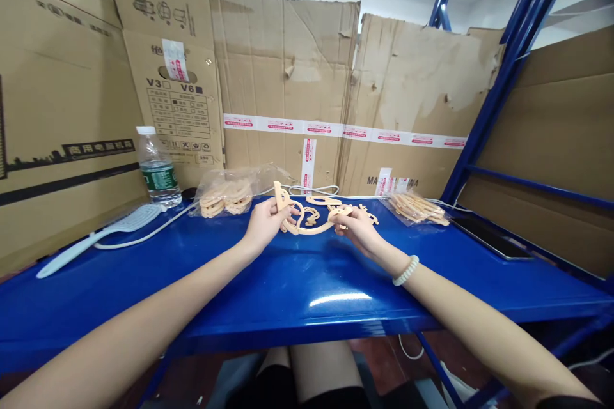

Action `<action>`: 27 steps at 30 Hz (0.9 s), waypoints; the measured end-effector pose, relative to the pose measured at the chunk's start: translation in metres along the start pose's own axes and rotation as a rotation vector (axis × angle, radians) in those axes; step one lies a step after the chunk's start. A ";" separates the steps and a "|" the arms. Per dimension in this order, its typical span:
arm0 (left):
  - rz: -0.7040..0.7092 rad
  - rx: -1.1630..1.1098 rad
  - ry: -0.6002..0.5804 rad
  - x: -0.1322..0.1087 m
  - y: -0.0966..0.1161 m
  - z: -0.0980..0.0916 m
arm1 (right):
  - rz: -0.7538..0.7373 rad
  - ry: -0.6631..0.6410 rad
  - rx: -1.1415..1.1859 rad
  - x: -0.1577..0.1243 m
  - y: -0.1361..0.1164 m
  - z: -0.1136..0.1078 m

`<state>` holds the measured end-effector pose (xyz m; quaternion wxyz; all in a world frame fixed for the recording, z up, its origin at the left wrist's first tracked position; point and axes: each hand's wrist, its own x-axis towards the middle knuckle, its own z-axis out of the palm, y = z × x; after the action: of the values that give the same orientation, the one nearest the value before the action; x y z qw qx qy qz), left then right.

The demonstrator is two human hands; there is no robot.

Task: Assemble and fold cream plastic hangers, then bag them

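Over the blue table, both hands hold one beige, curved piece that looks like a folding hanger [314, 230]. My left hand [265, 222] is closed on its left arm, which stands up above the fingers. At the other end, my right hand [363, 230] pinches the right arm between thumb and fingers; a pale beaded bracelet circles that wrist. Just behind the hanger lie small curled beige hook-like parts [311, 216] and a flat beige part [323, 200]. More beige parts behind my right hand are partly hidden by it.
A clear bag of rounded beige parts [225, 198] lies left, a bag of slim beige parts [417, 208] right. A water bottle [160, 172], pale blue hairbrush [110, 230] and dark phone [492, 238] rest on the blue table [288, 294]. Cardboard sheets [288, 64] and a cable stand behind.
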<state>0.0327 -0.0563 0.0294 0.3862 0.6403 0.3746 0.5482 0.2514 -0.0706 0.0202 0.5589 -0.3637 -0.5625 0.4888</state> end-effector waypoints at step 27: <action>-0.323 -0.119 -0.534 -0.012 0.006 0.013 | -0.022 -0.162 0.091 -0.004 0.010 -0.001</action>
<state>0.0449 -0.0710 0.0285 0.5896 0.6701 0.3241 0.3134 0.2514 -0.0715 0.0097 0.5329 -0.2913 -0.5869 0.5354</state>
